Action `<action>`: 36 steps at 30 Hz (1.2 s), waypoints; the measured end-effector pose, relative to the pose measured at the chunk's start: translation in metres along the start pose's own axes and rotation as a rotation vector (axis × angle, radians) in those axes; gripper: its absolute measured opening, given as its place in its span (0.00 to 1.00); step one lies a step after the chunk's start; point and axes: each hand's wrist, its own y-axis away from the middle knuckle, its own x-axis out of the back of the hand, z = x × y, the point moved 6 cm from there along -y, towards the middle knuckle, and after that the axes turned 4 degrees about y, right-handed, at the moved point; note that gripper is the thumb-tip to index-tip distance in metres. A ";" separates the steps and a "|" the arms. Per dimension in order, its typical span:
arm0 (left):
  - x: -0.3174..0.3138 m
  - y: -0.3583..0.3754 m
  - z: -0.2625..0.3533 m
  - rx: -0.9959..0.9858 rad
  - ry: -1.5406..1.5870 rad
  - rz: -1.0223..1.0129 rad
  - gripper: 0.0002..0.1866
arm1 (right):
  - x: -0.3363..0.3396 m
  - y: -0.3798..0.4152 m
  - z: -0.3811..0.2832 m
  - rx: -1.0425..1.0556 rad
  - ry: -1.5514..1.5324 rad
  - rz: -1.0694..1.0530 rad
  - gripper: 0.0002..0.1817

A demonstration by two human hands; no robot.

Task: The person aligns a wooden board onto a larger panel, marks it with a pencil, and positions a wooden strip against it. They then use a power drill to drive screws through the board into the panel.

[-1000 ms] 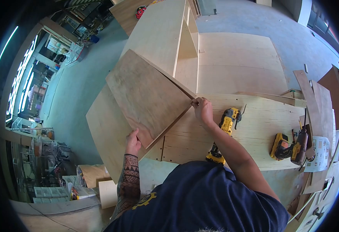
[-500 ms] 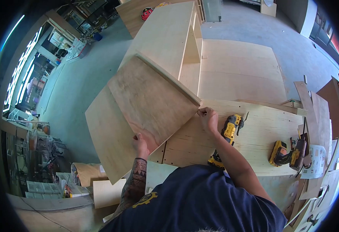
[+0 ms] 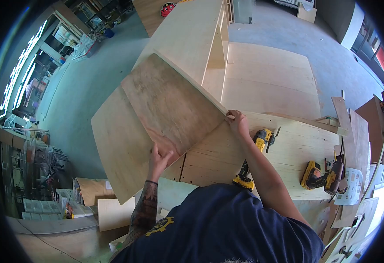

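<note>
Our right hand (image 3: 239, 123) pinches the wooden strip (image 3: 191, 82) at its end; our left hand (image 3: 158, 161) touches the brown panel (image 3: 174, 101), grip unclear.

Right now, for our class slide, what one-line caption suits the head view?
Two bare hands hold a brown wooden panel, a yellow power tool lying nearby.

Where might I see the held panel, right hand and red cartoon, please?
Held panel (image 3: 176, 103): head view, middle of its face.
Right hand (image 3: 239, 123): head view, its back.
Red cartoon (image 3: 167, 10): head view, its middle.
</note>
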 end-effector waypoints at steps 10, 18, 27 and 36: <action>-0.012 0.041 0.017 -0.196 -0.246 -0.127 0.39 | 0.005 -0.001 -0.006 -0.041 -0.038 0.000 0.16; -0.011 0.036 0.013 -0.223 -0.337 -0.078 0.35 | -0.001 -0.004 -0.001 -0.062 -0.043 0.016 0.10; -0.011 0.039 0.020 -0.244 -0.416 -0.075 0.35 | -0.003 -0.005 0.000 -0.026 -0.013 0.008 0.10; -0.013 0.047 0.021 -0.207 -0.305 0.007 0.33 | -0.004 -0.003 0.002 -0.042 -0.041 0.052 0.10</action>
